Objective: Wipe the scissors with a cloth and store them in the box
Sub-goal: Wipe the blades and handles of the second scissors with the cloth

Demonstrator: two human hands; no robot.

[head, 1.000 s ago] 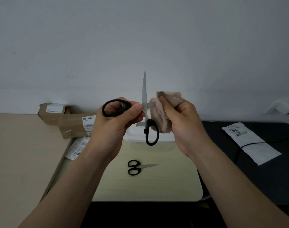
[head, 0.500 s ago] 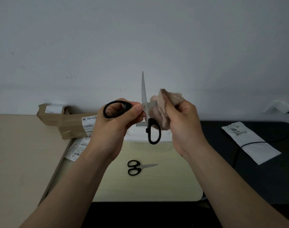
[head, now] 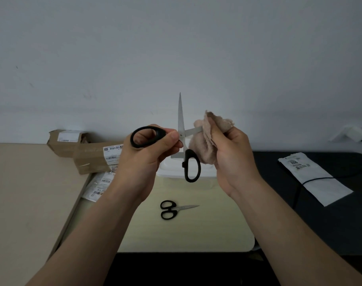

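Centre frame: the left hand [head: 143, 159] holds one black loop of the open scissors [head: 180, 120] in its grip, one blade pointing straight up, the other right into the single cloth [head: 202, 145] bunched in the right hand [head: 233, 157]. A second, small pair [head: 172, 209] lies on the surface [head: 186, 230] below, tips right. One white box [head: 172, 170] sits behind.

Both forearms [head: 97, 223] reach from the lower corners up to mid-frame. The left hand [head: 143, 159] pinches the open scissors [head: 181, 120] near their pivot. The right hand [head: 231, 159] grips a bunched cloth [head: 205, 145].
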